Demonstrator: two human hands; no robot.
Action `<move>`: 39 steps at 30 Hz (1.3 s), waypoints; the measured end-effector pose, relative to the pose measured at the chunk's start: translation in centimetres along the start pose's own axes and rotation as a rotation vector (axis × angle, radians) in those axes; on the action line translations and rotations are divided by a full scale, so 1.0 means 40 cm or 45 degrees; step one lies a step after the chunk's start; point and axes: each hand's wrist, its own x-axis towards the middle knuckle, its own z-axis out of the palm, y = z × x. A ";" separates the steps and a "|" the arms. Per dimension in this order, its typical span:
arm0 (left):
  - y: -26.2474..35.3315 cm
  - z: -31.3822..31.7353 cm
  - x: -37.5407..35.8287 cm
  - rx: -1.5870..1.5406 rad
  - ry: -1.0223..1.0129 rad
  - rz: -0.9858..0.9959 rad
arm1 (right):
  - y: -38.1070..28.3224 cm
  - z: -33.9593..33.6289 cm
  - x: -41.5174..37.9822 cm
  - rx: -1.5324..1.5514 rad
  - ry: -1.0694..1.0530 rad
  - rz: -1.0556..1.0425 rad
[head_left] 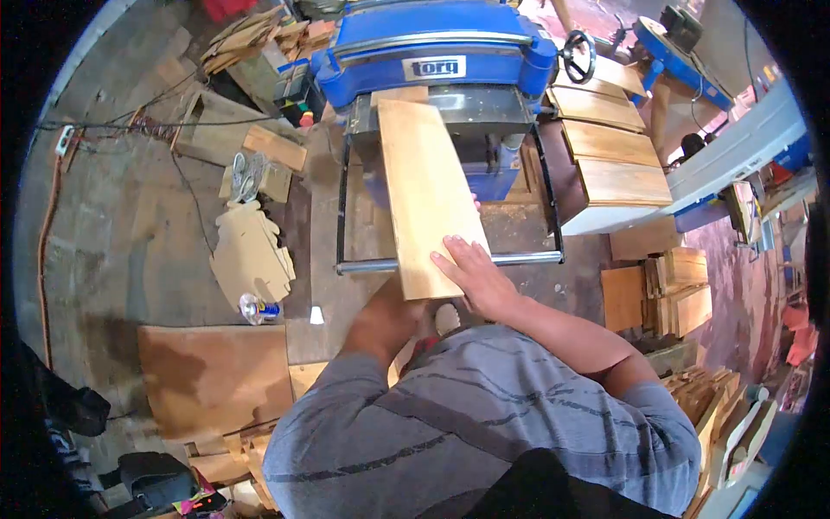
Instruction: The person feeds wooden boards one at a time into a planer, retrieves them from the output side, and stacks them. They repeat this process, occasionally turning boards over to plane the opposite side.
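A long pale wooden board (428, 186) lies lengthwise ahead of me, its far end at the bed of a blue thickness planer (432, 48) marked "torq". My right hand (475, 275) rests on the board's top face near its close right corner, fingers lying flat and slightly spread. Under the board goes my left arm, and most of my left hand is hidden there. Fingertips that look like those of my left hand (476, 201) show past the board's right edge, so it seems to hold the board from below. A metal roller bar (527, 258) crosses beneath the board.
Planed boards (618, 143) lie in a row on a surface to the planer's right. Stacked wood pieces (683, 281) stand on the floor at right. Cut wooden shapes (251, 255), a spray can (258, 309) and a brown sheet (216, 372) lie at left. Cables cross the floor.
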 end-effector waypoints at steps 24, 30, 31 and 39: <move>0.166 -0.366 -0.152 1.373 0.668 0.416 | 0.123 0.249 0.286 -0.556 -0.314 0.039; 0.187 -0.441 -0.094 1.745 0.688 0.579 | 0.142 0.241 0.328 -0.420 -0.299 0.077; 0.191 -0.433 -0.094 1.709 0.706 0.528 | 0.144 0.246 0.331 -0.420 -0.298 0.082; 0.226 -0.285 -0.104 1.274 0.875 0.220 | 0.177 0.252 0.382 -0.368 -0.340 0.158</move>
